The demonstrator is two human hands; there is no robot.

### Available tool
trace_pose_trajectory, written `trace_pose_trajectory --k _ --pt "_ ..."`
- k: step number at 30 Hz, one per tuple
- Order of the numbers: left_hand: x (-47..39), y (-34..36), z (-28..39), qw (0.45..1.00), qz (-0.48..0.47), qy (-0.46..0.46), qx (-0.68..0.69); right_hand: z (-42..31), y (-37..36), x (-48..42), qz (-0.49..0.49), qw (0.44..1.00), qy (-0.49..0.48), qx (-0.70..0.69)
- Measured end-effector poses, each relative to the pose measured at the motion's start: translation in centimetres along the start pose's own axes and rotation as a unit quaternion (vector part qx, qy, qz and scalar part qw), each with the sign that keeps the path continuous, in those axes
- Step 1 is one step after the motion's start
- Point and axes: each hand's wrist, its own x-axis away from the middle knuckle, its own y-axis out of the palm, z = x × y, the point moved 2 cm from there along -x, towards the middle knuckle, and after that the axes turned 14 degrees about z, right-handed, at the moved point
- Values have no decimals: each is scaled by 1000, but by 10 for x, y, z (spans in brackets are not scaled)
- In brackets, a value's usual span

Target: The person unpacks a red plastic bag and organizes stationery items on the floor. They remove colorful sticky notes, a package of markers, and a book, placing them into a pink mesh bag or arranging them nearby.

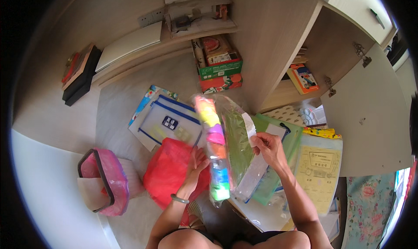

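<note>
My right hand point(269, 147) pinches a white paper strip point(249, 128) along the edge of a clear plastic bag point(232, 118). In or against the bag's left side runs a column of bright multicoloured pieces point(216, 141), in clear wrap. My left hand point(197, 162), fingers spread, is beside this column and over a red plastic bag point(166, 170); whether it touches either I cannot tell. Left of the column, a clear zip pouch with blue edging point(179, 121) lies on the floor. Green plastic folders point(287, 131) lie under and beyond my right hand.
A bin with a pink liner point(112, 187) stands at the left. Ahead, a green box point(222, 69) of books or packets sits by the cabinet. The cabinet door point(369, 118) hangs open at the right, near a document sleeve with a yellowish printed sheet point(318, 174).
</note>
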Motion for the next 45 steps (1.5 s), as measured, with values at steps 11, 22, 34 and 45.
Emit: trace_pose_trajectory --k 11,22,34,45 --pt "-12 87 50 971 -80 116 -194 34 -18 8 13 997 56 -43" --pt "-4 74 37 987 60 152 7 50 -42 18 96 991 85 44" --pt "1 13 63 966 216 139 36 48 52 28 6 978 -165 130" --pt "-34 -25 21 953 136 185 -200 89 86 69 -104 906 -289 291"
